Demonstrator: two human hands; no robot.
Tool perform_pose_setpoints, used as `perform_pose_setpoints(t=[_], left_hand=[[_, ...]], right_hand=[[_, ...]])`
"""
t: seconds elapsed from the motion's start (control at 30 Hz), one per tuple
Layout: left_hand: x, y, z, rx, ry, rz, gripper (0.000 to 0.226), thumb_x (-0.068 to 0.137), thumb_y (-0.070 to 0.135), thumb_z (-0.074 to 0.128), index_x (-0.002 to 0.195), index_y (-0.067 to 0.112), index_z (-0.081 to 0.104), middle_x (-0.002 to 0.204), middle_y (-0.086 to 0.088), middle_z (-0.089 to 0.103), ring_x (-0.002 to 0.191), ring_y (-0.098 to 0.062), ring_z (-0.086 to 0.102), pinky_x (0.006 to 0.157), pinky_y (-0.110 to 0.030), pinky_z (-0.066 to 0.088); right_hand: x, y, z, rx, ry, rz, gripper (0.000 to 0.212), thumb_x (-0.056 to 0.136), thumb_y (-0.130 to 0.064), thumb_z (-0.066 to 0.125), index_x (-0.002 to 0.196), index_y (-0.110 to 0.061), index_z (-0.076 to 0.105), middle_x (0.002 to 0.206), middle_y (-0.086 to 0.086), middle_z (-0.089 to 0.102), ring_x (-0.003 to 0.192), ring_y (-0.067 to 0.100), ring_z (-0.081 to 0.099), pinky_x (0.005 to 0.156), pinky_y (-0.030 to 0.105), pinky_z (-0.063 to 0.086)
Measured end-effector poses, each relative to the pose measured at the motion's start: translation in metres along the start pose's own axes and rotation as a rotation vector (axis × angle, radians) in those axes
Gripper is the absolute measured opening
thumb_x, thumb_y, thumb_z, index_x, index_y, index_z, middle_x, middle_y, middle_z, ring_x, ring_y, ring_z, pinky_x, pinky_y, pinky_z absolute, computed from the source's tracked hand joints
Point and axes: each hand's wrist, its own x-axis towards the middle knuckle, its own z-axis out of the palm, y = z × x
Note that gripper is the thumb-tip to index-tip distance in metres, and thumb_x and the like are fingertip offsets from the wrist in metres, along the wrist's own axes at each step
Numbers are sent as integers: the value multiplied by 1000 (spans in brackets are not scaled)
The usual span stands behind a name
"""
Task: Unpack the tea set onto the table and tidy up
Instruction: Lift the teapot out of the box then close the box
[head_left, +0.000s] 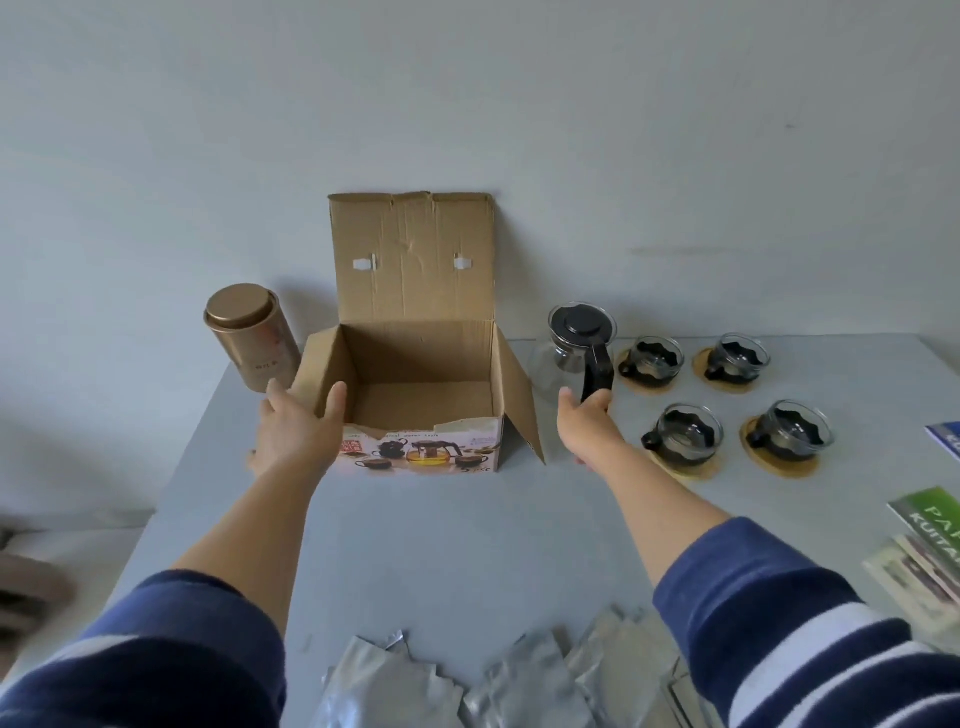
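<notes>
Foil packets (519, 680) lay nearest, at the near edge of a grey table (467, 545) against a plain white wall (467, 93). Middle of the table was bare. Open empty box (415, 384) stood at the back, lid flap up, gold tin (249, 338) just beside its left. Left hand (291, 426) was open, thumb over the box's left flap. Right hand (587, 421) gripped the black handle of the glass teapot (576, 348). Four cups (727, 395) sat on coasters at right, booklets (930, 551) at the right edge
</notes>
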Motion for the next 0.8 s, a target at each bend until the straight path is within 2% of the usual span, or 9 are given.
perform_pose_setpoints(t=[0.07, 0.17, 0.3, 0.37, 0.47, 0.57, 0.67, 0.73, 0.8], left_hand=[[3, -7, -9, -178, -14, -64, 75, 88, 45, 56, 146, 12, 22, 141, -14, 45, 118, -38, 52, 91, -49, 48], [7, -18, -27, -206, -23, -16, 70, 82, 30, 65, 140, 13, 29, 128, -13, 55, 101, -35, 58, 77, -41, 51], [12, -34, -51, -123, 72, 112, 64, 84, 16, 62, 140, 17, 32, 125, -12, 58, 109, -35, 58, 78, -40, 49], [15, -42, -57, -133, 83, 227, 56, 87, 11, 59, 137, 23, 37, 123, -8, 60, 106, -30, 61, 79, -40, 52], [18, -49, -58, -157, -42, 387, 45, 95, 15, 51, 136, 33, 44, 134, 0, 57, 111, -27, 61, 84, -39, 53], [19, -51, -53, -46, -206, 464, 50, 99, 31, 45, 148, 33, 34, 158, 1, 29, 137, -27, 40, 107, -43, 40], [21, -51, -50, -9, -291, 468, 52, 102, 35, 38, 152, 31, 25, 163, 8, 5, 146, -24, 24, 114, -39, 30], [23, -51, -48, 18, -308, 481, 53, 102, 36, 35, 153, 28, 20, 163, 8, -2, 146, -24, 22, 114, -38, 30], [23, -50, -45, 48, -324, 495, 56, 103, 37, 31, 154, 26, 13, 162, 8, -8, 147, -22, 21, 114, -37, 30]], right_hand=[[-14, 2, 20, 238, -180, 216, 56, 97, -51, 28, 137, -14, 18, 90, 17, 61, 65, 26, 58, 57, 31, 44], [-23, 1, 40, 613, -276, 334, 40, 96, -34, 46, 129, -12, 36, 98, 18, 64, 68, 27, 64, 54, 34, 48], [-36, -4, 55, 920, -230, 419, 21, 93, -9, 53, 114, -6, 52, 88, 13, 62, 66, 21, 61, 63, 36, 50], [-43, -5, 59, 996, -182, 406, 31, 94, -5, 47, 125, -3, 50, 97, 13, 64, 76, 20, 65, 68, 37, 52], [-60, -14, 57, 1089, -111, 289, 44, 98, -4, 34, 141, -1, 36, 140, 15, 49, 124, 28, 55, 89, 39, 49], [-82, -30, 54, 1214, 106, 176, 33, 96, -1, 35, 122, -6, 55, 122, 10, 59, 111, 30, 63, 95, 39, 51], [-102, -51, 54, 874, 432, -182, 26, 92, -15, 46, 67, -16, 54, 70, 0, 58, 70, 23, 60, 69, 33, 47], [-114, -62, 59, 622, 494, -440, 21, 92, -21, 51, 75, -15, 62, 71, -2, 61, 66, 11, 55, 63, 24, 38], [-121, -67, 68, 328, 480, -697, 22, 92, -26, 56, 106, -16, 70, 89, -3, 70, 79, 10, 62, 66, 22, 45]])
